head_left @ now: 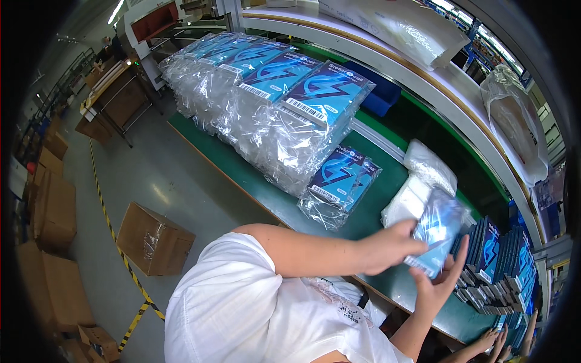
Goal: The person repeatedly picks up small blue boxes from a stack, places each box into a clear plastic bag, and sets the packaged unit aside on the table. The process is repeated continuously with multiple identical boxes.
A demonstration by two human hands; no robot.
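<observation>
A flat blue printed box in a clear plastic bag (434, 233) is between my hands at the right, blurred by motion. My left hand (392, 247) grips its near left side, thumb on top. Under its lower right edge, my right hand (437, 285) supports it, with the thumb and a finger around the corner. Beyond the box lies a stack of clear plastic bags (407, 196) on the green table (387, 284). Left of my hands, a few bagged blue boxes (340, 176) lie on the table.
Tall rows of bagged blue boxes (260, 115) fill the table's far left. Unbagged boxes (493, 257) stand stacked at the right, near a co-worker's hands (493, 343). A shelf (387, 48) runs above the back. An open carton (154, 239) sits on the floor.
</observation>
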